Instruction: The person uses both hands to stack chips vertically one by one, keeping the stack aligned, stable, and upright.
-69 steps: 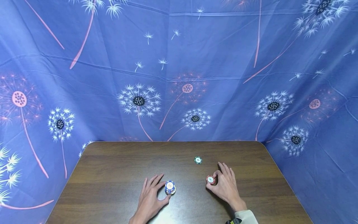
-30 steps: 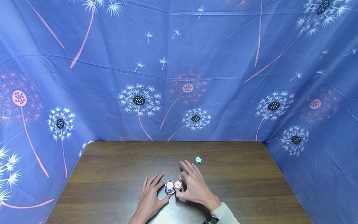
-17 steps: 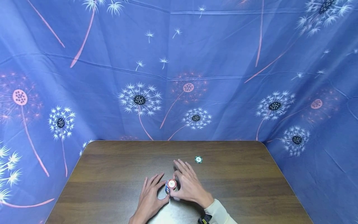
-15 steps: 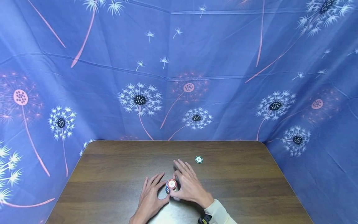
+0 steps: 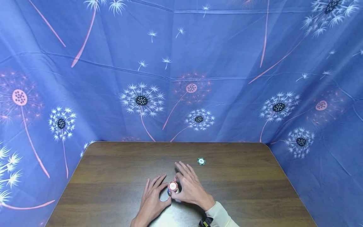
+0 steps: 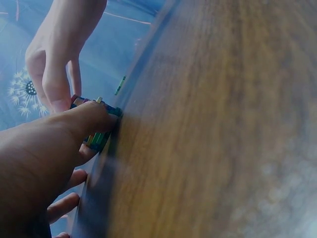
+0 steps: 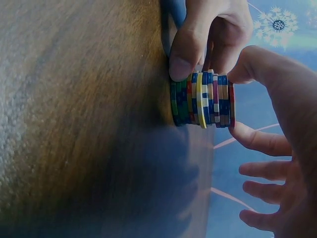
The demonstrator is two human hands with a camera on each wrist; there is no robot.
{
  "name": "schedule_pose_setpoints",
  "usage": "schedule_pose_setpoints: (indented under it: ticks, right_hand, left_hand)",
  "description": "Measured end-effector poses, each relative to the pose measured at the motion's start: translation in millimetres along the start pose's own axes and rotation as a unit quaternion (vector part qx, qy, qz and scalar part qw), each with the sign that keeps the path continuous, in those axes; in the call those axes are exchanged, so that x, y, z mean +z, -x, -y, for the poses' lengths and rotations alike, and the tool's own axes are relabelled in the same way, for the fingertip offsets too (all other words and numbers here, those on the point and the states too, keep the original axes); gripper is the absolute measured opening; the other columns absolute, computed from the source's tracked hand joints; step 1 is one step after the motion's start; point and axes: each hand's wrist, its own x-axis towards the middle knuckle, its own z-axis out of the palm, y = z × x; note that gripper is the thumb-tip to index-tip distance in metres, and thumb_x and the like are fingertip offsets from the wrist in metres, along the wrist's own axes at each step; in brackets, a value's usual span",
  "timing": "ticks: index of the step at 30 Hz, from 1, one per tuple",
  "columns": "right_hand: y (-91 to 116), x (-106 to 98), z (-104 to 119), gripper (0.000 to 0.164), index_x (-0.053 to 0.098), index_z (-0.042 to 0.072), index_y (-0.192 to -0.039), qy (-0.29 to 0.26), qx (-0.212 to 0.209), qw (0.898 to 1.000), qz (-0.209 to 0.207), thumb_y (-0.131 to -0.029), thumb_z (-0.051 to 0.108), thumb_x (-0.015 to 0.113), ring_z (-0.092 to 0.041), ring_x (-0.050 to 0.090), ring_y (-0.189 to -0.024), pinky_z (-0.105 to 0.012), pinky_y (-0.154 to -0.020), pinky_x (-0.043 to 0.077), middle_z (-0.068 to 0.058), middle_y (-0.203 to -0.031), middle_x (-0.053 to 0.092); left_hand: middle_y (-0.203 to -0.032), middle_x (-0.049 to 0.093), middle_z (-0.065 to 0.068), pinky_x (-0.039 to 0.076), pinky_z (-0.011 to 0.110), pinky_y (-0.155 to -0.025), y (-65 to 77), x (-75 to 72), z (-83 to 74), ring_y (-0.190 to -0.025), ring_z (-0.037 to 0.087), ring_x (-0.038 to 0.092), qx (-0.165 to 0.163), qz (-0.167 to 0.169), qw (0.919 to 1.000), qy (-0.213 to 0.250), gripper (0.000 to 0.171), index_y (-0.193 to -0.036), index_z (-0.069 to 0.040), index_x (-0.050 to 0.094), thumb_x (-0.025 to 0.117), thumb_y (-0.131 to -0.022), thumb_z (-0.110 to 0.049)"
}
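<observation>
A stack of poker chips [image 7: 202, 101] in several colours stands on the wooden table, its green chips lowest and one yellow chip jutting slightly. On its top lies a red poker chip [image 5: 172, 185] with a white centre. The thumb and index finger of my right hand [image 5: 191, 190] pinch this red chip at its edges, the other fingers spread. Lower on the stack, my left hand [image 5: 151, 201] holds the sides between thumb and index finger. Both hands hide part of the stack in the left wrist view.
One green poker chip [image 5: 201, 161] lies flat on the table [image 5: 119, 164], beyond the right hand. Blue cloth [image 5: 227, 63] with a dandelion print hangs behind the table and at both sides.
My right hand has carried the red chip leftward from the right side of the table onto the stack, then shifted it slightly left over the top. The left hand stays at the stack.
</observation>
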Motion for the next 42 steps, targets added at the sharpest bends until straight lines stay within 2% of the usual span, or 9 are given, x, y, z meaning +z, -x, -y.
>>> schedule_pose_setpoints:
  ticks: [8,11,19,24,29,37,42]
  right_hand:
    - [5,-13,-3,0.034,0.070,0.017,-0.099,-0.075,0.034,0.997,-0.008,-0.080,0.043,0.083,-0.041,0.044,-0.152,-0.064,-0.123,0.035,-0.019,-0.159,0.053]
    - [11,-17,-8,0.032,0.070,0.015,-0.102,-0.087,0.050,0.995,-0.019,-0.083,0.038,0.082,-0.042,0.046,-0.150,-0.066,-0.123,0.035,-0.019,-0.158,0.054]
    - [40,-14,-28,0.025,0.070,0.013,-0.099,-0.084,0.081,0.991,-0.069,-0.082,0.024,0.085,-0.046,0.056,-0.138,-0.068,-0.116,0.042,-0.022,-0.147,0.062]
    - [59,-11,-43,0.026,0.070,0.012,-0.098,-0.057,0.093,0.988,-0.111,-0.079,0.019,0.087,-0.044,0.061,-0.131,-0.065,-0.110,0.047,-0.021,-0.140,0.065]
    - [72,-11,-61,0.028,0.070,0.012,-0.097,-0.038,0.118,0.986,-0.116,-0.079,0.019,0.090,-0.044,0.061,-0.130,-0.064,-0.110,0.047,-0.022,-0.138,0.066]
    - [65,-14,-93,0.034,0.074,0.006,-0.112,-0.031,0.160,0.982,-0.100,-0.086,0.024,0.090,-0.044,0.054,-0.138,-0.065,-0.115,0.041,-0.025,-0.146,0.060]
    - [53,-12,-106,0.041,0.075,0.002,-0.115,-0.019,0.174,0.979,-0.107,-0.085,0.026,0.091,-0.048,0.054,-0.137,-0.067,-0.115,0.042,-0.027,-0.146,0.059]
  left_hand:
    - [-0.152,0.063,0.004,0.027,0.069,-0.123,0.0,1.4,0.2,-0.143,0.035,0.054,0.005,-0.002,1.0000,-0.004,0.051,-0.122,-0.017,0.079,0.092,-0.075,-0.035]
    - [-0.152,0.063,0.005,0.028,0.069,-0.123,0.7,1.6,0.3,-0.143,0.035,0.054,0.009,-0.007,0.9999,-0.004,0.051,-0.121,-0.017,0.079,0.092,-0.075,-0.035]
    - [-0.151,0.064,0.005,0.028,0.068,-0.123,2.7,2.0,0.2,-0.141,0.036,0.055,0.014,-0.018,0.9997,-0.006,0.051,-0.118,-0.016,0.080,0.092,-0.072,-0.035]
    - [-0.150,0.065,0.006,0.029,0.069,-0.122,2.0,2.0,0.1,-0.140,0.037,0.056,0.019,-0.029,0.9994,-0.003,0.051,-0.117,-0.015,0.080,0.093,-0.071,-0.034]
    - [-0.150,0.065,0.006,0.029,0.069,-0.122,1.9,1.2,-0.4,-0.140,0.036,0.056,0.017,-0.028,0.9995,0.001,0.051,-0.117,-0.015,0.080,0.093,-0.072,-0.034]
    - [-0.150,0.065,0.005,0.028,0.068,-0.123,1.7,-0.3,-0.6,-0.141,0.035,0.056,0.012,-0.026,0.9996,0.003,0.051,-0.117,-0.014,0.080,0.093,-0.072,-0.033]
    - [-0.150,0.064,0.005,0.028,0.068,-0.123,2.1,0.8,-0.4,-0.141,0.036,0.056,0.014,-0.023,0.9996,0.004,0.051,-0.118,-0.015,0.080,0.093,-0.072,-0.034]
